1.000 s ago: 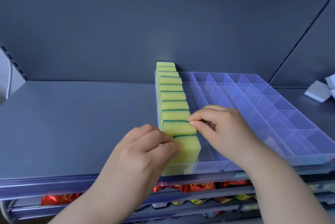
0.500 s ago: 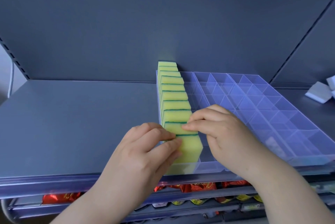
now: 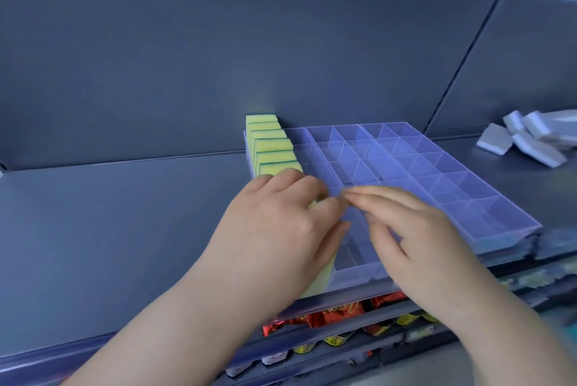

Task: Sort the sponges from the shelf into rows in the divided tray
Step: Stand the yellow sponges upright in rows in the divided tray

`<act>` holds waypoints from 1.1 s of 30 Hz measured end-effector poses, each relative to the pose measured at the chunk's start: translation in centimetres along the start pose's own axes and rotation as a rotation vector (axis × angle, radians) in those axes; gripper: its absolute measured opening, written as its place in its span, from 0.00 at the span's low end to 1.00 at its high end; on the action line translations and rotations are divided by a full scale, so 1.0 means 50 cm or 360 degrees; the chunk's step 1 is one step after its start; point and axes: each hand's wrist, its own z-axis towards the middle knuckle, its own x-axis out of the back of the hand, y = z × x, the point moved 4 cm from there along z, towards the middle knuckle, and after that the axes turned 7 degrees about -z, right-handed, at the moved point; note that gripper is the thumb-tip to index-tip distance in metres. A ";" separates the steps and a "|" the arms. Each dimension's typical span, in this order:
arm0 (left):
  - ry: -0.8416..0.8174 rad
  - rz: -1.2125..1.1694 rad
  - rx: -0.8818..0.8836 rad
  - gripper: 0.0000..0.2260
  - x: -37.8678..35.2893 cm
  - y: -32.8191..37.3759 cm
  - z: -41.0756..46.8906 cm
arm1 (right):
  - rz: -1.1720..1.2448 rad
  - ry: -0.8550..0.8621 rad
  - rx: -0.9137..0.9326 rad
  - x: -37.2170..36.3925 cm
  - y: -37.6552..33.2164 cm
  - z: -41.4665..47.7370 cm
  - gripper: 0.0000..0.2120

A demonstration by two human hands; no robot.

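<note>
Filling tray's left row: yellow sponges

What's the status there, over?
Left hand resting on yellow sponges, holding nothing. Right hand open, empty, over tray. White sponges waiting, right. Nothing blocking.

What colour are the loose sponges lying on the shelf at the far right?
White, or a pale grey in this light: the loose sponges show in the head view, the only one.
</note>
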 end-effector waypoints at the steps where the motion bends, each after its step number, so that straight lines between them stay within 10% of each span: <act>1: -0.0033 -0.0017 -0.0022 0.14 -0.002 0.008 0.021 | -0.0009 0.0061 -0.0086 0.021 0.007 -0.008 0.19; 20: -0.0390 -0.0446 -0.0438 0.19 -0.405 0.479 0.238 | -0.0379 0.0151 -0.1253 0.291 0.440 -0.454 0.20; 33: -0.0560 -0.0450 -0.0304 0.09 -0.735 0.735 0.438 | -0.0401 -0.0044 -0.1334 0.443 0.829 -0.607 0.18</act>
